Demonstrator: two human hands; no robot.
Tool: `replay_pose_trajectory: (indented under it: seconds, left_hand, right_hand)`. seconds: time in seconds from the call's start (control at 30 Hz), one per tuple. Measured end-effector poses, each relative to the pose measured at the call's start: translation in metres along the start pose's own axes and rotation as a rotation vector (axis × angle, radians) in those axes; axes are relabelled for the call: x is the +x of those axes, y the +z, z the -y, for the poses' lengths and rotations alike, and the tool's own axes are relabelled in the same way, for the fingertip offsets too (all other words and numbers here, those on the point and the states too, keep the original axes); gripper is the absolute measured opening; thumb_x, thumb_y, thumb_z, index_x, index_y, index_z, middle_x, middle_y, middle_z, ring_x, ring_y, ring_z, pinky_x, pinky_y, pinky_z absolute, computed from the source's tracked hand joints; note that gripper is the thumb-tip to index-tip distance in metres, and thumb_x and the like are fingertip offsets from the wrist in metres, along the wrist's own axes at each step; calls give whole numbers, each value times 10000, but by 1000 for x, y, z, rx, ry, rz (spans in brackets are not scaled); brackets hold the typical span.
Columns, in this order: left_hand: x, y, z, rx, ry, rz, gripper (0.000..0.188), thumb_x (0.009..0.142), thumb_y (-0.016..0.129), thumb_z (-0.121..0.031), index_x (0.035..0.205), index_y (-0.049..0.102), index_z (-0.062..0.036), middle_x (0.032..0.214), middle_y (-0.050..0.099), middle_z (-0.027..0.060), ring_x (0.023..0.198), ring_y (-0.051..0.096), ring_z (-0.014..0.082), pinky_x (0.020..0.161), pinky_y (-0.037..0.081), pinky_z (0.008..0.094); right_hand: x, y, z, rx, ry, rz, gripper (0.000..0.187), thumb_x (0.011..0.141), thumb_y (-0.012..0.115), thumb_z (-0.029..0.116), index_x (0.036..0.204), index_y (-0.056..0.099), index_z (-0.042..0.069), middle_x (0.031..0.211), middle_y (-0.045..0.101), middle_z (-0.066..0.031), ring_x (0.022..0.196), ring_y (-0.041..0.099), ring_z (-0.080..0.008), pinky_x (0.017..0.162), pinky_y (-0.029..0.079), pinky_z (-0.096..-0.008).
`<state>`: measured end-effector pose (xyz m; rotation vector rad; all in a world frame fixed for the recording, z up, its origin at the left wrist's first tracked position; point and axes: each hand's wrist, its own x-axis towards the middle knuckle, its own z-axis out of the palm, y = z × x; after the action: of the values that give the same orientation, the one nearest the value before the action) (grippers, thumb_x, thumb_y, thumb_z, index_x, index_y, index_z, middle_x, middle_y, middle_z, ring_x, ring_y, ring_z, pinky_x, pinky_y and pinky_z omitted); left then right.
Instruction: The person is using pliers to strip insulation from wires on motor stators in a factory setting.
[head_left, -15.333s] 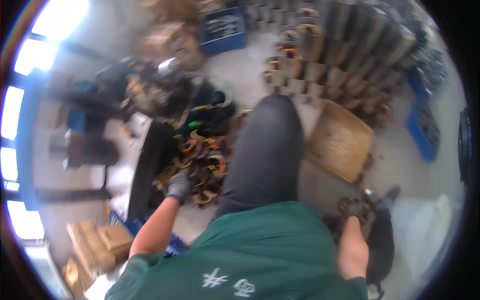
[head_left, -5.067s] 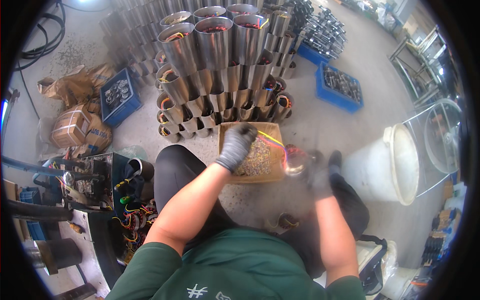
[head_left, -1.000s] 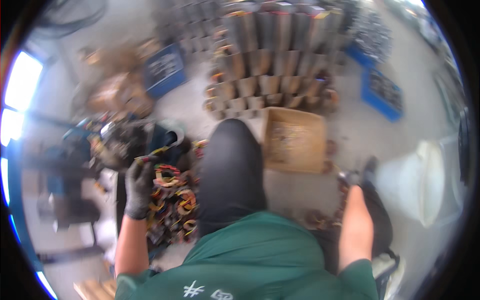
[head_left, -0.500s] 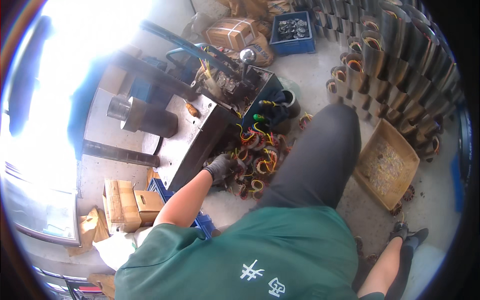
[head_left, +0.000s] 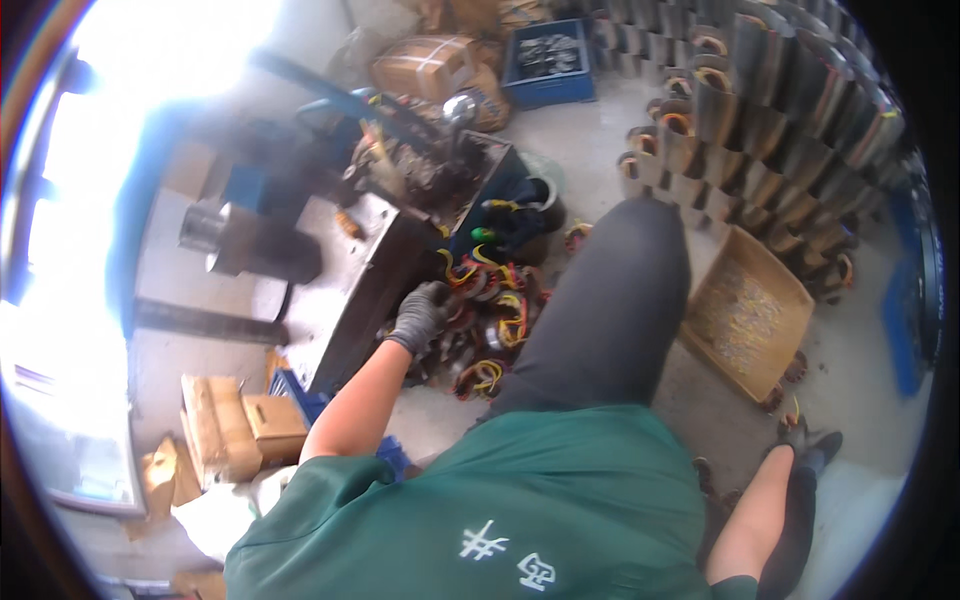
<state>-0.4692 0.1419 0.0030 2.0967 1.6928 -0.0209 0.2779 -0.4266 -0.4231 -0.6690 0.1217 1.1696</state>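
Note:
My left hand [head_left: 420, 315], in a grey glove, is at the left side of a floor pile of wound copper stators [head_left: 508, 318] with yellow and red leads. Its fingers are curled in, and blur hides what they hold, if anything. At the lower right, my right hand [head_left: 793, 432], in a dark glove, is low near the floor beside my shoe. Those fingers look closed, with a thin yellow wire standing up by them; the thing in them is too small to name. One loose stator [head_left: 578, 237] lies beyond my knee.
A steel-topped machine [head_left: 345, 270] with a screwdriver [head_left: 349, 224] on it stands at left. Metal cylinders [head_left: 715, 115] stand stacked at upper right. A yellowish tray [head_left: 750, 310] with small bits lies right of my leg. Cardboard boxes [head_left: 225, 430] and a blue crate [head_left: 548, 75] also stand around.
My left hand has drawn up slightly along the pile's left edge, its fingers now more curled. The whole view has shifted, so the surroundings sit further left. My right hand stays low at the right.

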Motion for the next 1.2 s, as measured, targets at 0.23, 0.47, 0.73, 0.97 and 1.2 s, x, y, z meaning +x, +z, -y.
replay_pose_trajectory:
  seconds: [0.23,0.47,0.73,0.97,1.2]
  left_hand:
    - [22,-33,-213,-709,705,-153,221,843,687,-105,1048,663,-29,1050,654,146,1060,617,247,898,474,337]
    - [-18,14,-422,-807,1008,531,284,883,651,-144,1140,635,-24,1027,661,65,922,604,128,847,491,297]
    - [-72,130,-458,-543,1345,303,515,886,647,-152,1378,494,-149,1329,444,240,1194,485,409,1012,427,428]
    - [-69,167,-454,-906,1042,746,387,907,596,-77,1290,546,-54,1328,457,180,1213,490,298,1036,407,372]
    - [-47,197,-455,-717,1004,645,97,903,599,-40,974,660,-14,1027,603,133,960,591,231,851,490,351]
  right_hand:
    - [-2,245,41,-594,-765,-714,226,880,612,187,1029,678,30,877,657,-87,762,635,-213,681,522,-367]
    - [-81,514,26,-368,-700,-495,257,840,723,236,992,585,83,600,518,30,416,472,-66,334,342,-213]
    - [-109,559,-34,-471,-448,-440,261,823,680,144,1046,578,52,718,583,13,465,497,-54,406,425,-211]
    - [-103,536,-61,-266,-324,-476,302,804,677,152,1068,564,60,633,529,15,410,446,-71,347,329,-213]
    - [-102,523,-67,-383,-372,-578,425,745,721,104,1132,559,40,694,566,-12,402,437,-73,336,335,-230]
